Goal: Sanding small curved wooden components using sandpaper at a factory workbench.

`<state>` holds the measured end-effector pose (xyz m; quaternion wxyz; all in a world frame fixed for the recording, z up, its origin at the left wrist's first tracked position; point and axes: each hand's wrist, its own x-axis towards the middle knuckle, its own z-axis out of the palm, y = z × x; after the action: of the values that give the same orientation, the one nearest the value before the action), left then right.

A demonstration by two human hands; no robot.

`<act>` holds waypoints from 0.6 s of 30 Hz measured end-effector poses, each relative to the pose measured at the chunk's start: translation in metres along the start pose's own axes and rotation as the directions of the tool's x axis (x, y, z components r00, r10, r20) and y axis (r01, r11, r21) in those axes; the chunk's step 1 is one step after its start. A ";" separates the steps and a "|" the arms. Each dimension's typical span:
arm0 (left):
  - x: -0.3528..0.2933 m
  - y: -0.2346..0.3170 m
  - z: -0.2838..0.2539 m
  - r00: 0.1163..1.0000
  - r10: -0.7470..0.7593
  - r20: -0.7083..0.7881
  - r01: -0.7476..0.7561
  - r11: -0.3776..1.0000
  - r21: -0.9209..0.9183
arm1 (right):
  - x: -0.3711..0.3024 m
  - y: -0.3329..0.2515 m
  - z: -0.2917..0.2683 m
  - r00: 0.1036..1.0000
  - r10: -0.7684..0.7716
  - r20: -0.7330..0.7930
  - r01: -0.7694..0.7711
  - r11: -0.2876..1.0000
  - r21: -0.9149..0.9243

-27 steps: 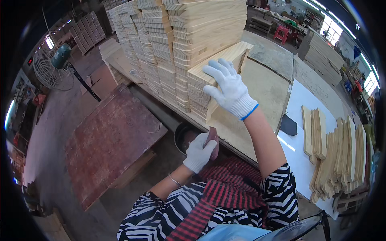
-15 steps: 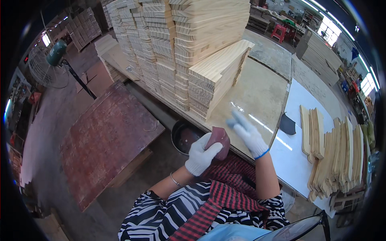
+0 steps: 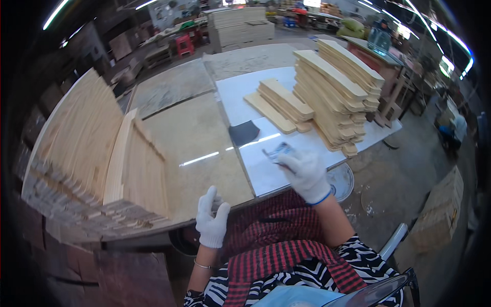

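My left hand (image 3: 212,219), in a white knit glove, is held up at the table's near edge. Its thumb stands off from the fingers, and nothing shows in it. My right hand (image 3: 308,178), gloved in white with a blue cuff, hovers over the white tabletop sheet (image 3: 263,174). Its bluish fingertips curl toward the thumb around something thin and dark-edged, too blurred to name. Beyond that hand lies a dark grey piece of sheet (image 3: 244,133). Farther back are a few pale wooden slats (image 3: 284,102) beside a tall pile of shaped slats (image 3: 335,97).
Stacked wooden boards (image 3: 76,138) rise at the left, with a shorter stack (image 3: 135,169) against them. A tan board surface (image 3: 192,143) covers the table's middle. A white bucket (image 3: 341,181) stands below the right edge. Farther off are a red stool (image 3: 184,45) and a large board pile (image 3: 243,28).
My view has swung right, toward the slats. The maroon sheet has left my left hand, which is now open. My right hand has moved over the white sheet, its fingers curled.
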<state>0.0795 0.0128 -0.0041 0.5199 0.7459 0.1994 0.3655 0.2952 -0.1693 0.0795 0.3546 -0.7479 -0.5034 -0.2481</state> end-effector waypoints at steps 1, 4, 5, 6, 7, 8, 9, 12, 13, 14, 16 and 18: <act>0.016 0.010 0.007 0.996 0.046 0.072 -0.052 0.995 0.080 | -0.006 0.014 -0.010 0.995 0.085 0.051 -0.075 0.980 -0.184; 0.059 0.023 0.036 0.932 0.171 0.319 -0.256 0.934 0.249 | -0.043 0.062 0.001 0.978 0.151 0.141 -0.102 0.947 -0.305; 0.075 0.026 0.045 0.897 0.204 0.393 -0.334 0.895 0.296 | -0.052 0.070 0.011 0.967 0.194 0.167 -0.147 0.955 -0.257; 0.090 0.028 0.054 0.860 0.241 0.449 -0.421 0.833 0.358 | -0.061 0.077 0.020 0.954 0.230 0.194 -0.189 0.960 -0.208; 0.106 0.026 0.064 0.823 0.265 0.503 -0.499 0.760 0.416 | -0.062 0.081 0.026 0.938 0.260 0.227 -0.229 0.961 -0.153; 0.122 0.026 0.075 0.781 0.280 0.558 -0.574 0.675 0.464 | -0.060 0.087 0.028 0.939 0.249 0.237 -0.225 0.967 -0.122; 0.140 0.027 0.089 0.740 0.301 0.602 -0.631 0.621 0.465 | -0.053 0.089 0.026 0.938 0.242 0.249 -0.225 0.970 -0.097; 0.194 0.026 0.131 0.632 0.237 0.738 -0.742 0.457 0.490 | -0.045 0.093 0.030 0.900 0.252 0.357 -0.233 0.968 -0.094; 0.211 0.027 0.145 0.620 0.165 0.767 -0.750 0.413 0.517 | -0.041 0.094 0.030 0.879 0.248 0.407 -0.223 0.969 -0.110; 0.226 0.026 0.158 0.605 0.090 0.791 -0.758 0.369 0.538 | -0.039 0.095 0.031 0.896 0.222 0.384 -0.210 0.975 -0.074; 0.252 0.018 0.186 0.558 0.047 0.828 -0.805 0.271 0.527 | -0.038 0.100 0.033 0.926 0.176 0.334 -0.183 0.983 -0.010; 0.269 0.012 0.212 0.513 -0.008 0.858 -0.842 0.193 0.505 | -0.042 0.104 0.036 0.952 0.162 0.259 -0.185 0.981 0.066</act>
<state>0.4135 0.0572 0.0572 -0.1020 0.9902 -0.0950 0.0103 0.3772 -0.1907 -0.0028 0.3411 -0.7980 -0.4874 -0.0959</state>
